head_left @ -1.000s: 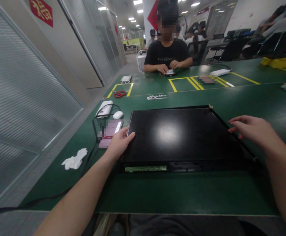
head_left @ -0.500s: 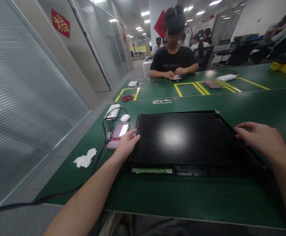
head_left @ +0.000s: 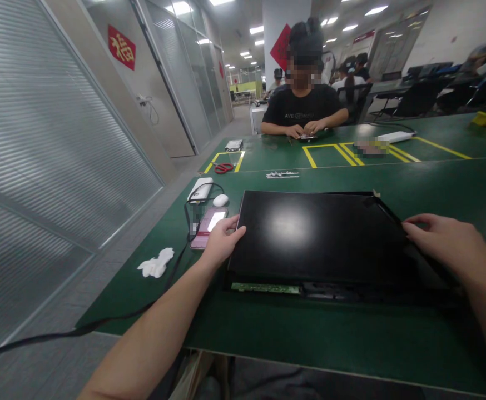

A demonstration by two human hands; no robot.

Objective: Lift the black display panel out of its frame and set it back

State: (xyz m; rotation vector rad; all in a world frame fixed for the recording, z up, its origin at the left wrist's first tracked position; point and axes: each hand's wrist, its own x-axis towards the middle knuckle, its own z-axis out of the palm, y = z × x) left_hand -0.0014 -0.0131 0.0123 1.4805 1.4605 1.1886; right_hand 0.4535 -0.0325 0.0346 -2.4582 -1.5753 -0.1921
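A large flat black panel (head_left: 318, 236) lies on the green table (head_left: 310, 333), with a thin green circuit strip (head_left: 266, 288) along its near edge. My left hand (head_left: 222, 241) grips the panel's left edge, thumb on top. My right hand (head_left: 447, 244) holds the right edge, fingers curled over it. The panel's near edge looks slightly raised off its black frame.
Left of the panel lie a phone (head_left: 209, 225), a white mouse (head_left: 220, 200), a white power bank (head_left: 200, 190) with a black cable, and a crumpled white tissue (head_left: 156, 264). Red scissors (head_left: 223, 167) lie farther back. A person in a black shirt (head_left: 305, 108) works across the table.
My right hand has come down from hovering onto the panel's right edge. The left hand keeps its hold. The camera view has shifted a little to the left.
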